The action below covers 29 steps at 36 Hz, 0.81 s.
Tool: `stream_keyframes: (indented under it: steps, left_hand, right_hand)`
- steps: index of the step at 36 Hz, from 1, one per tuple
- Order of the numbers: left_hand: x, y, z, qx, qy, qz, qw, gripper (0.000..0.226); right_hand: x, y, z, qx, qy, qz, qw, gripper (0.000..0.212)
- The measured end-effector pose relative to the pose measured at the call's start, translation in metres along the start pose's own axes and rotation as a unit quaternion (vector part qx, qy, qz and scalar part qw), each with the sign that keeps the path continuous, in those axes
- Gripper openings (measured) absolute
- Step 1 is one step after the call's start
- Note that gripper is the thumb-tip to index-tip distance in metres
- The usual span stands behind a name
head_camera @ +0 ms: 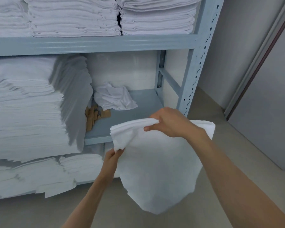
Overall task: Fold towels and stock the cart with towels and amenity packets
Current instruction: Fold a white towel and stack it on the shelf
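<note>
**Two hands hold a white towel before a linen shelf**

The right hand (167, 122) grips the towel (156, 170) at its folded top edge. The left hand (113, 156) pinches its near-left corner. The towel hangs in front of the grey shelf (138, 104), right of stacked linens (28, 104).

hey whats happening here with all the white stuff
A person stands at a grey shelf rack stacked with folded white linen and is folding a towel in the air. The right hand grips the bunched top edge while the left hand pinches a lower corner; the rest hangs down. On the middle shelf lie a crumpled cloth and some tan packets. No cart is in view.
</note>
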<state>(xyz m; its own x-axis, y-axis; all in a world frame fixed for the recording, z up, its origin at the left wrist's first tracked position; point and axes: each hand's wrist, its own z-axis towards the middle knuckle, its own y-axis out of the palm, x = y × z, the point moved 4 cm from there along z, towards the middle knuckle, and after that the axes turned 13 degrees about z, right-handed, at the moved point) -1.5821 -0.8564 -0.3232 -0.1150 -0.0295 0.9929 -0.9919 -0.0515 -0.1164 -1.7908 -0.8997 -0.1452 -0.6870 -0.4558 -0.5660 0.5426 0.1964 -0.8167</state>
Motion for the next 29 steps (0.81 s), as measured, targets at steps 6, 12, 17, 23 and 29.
stream_keyframes:
  steps: [6,12,17,23,29]
  left_hand:
    - [-0.008,0.021,0.01,-0.041,0.033,0.136,0.989,0.026]
    - [-0.026,0.032,0.022,-0.036,-0.042,0.142,0.988,0.034]
    - [-0.034,0.036,0.028,-0.045,-0.078,0.143,0.986,0.029]
    - [-0.018,0.046,0.025,-0.089,-0.075,0.126,0.985,0.02]
    - [0.018,0.081,0.004,-0.18,-0.029,0.15,0.972,0.032]
  right_hand:
    - [-0.004,-0.032,-0.002,0.022,0.016,-0.013,1.0,0.026]
    - [-0.016,-0.066,0.0,0.048,-0.004,-0.016,0.999,0.018]
    - [-0.026,-0.105,0.002,0.098,-0.009,-0.019,0.995,0.015]
    - [-0.018,-0.144,0.01,0.181,-0.014,-0.074,0.981,0.023]
    - [0.004,-0.142,0.021,0.27,0.02,-0.167,0.948,0.038]
